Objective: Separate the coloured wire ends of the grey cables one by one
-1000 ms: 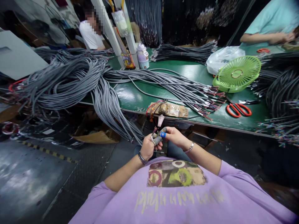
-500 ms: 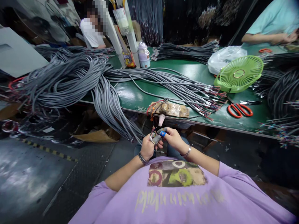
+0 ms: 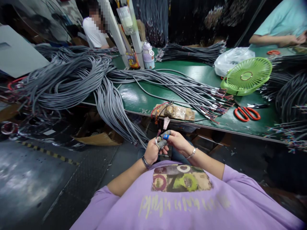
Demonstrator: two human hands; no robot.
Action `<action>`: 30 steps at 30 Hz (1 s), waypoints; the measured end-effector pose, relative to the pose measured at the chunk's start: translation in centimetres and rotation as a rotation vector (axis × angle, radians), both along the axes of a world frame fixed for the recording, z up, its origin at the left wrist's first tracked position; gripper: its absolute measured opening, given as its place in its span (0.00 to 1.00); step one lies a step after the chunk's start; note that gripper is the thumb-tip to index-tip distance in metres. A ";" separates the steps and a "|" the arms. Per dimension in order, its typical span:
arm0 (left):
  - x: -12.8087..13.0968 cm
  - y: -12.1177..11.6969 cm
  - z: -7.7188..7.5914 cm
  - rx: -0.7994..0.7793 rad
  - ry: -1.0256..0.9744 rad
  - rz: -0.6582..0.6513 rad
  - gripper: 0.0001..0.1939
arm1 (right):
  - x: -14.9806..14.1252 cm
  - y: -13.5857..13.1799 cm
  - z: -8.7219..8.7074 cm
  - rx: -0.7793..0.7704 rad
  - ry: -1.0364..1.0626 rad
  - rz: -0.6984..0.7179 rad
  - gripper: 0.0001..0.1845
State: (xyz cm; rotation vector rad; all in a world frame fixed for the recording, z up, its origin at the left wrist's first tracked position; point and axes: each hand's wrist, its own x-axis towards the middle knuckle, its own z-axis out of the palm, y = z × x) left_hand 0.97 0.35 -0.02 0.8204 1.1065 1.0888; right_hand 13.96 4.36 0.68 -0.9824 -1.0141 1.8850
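Close to my body, just below the table edge, both hands meet. My left hand [image 3: 153, 150] is closed around a cable end, whose thin reddish-brown wires [image 3: 158, 132] stick up above the fingers. Grey tape wraps its thumb. My right hand [image 3: 177, 141], with grey and blue finger wraps, pinches at the same wires; the fingertips hide exactly which strands. Beside my left hand, a bundle of grey cables [image 3: 115, 105] hangs over the table edge. Right above the hands sits a wooden block [image 3: 185, 113] with wires and a pale pink wrapped piece [image 3: 166, 123].
Grey cables with stripped ends [image 3: 172, 83] lie across the green table [image 3: 129, 97]. To the right are orange-handled scissors [image 3: 247, 114], a green fan [image 3: 249, 76] and a plastic bag [image 3: 232, 59]. A bottle [image 3: 148, 56] stands behind. Two other people sit across.
My right hand's fingers have shifted slightly left, closer over the wires by my left thumb. The view has moved very slightly; the things on the table are unchanged.
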 end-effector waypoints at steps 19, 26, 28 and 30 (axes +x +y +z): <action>-0.1 0.0 0.9 0.020 -0.073 0.205 0.17 | 0.8 -0.7 0.4 0.053 -0.095 0.026 0.15; -0.2 -0.1 0.9 0.051 -0.027 0.099 0.16 | 1.1 0.3 1.0 -0.038 -0.063 0.070 0.14; -0.2 -0.1 0.8 0.055 -0.029 0.078 0.16 | 1.0 0.6 0.9 -0.013 -0.079 0.084 0.16; -0.2 -0.1 0.9 0.056 -0.029 0.065 0.15 | 1.0 0.8 0.7 -0.012 -0.069 0.093 0.17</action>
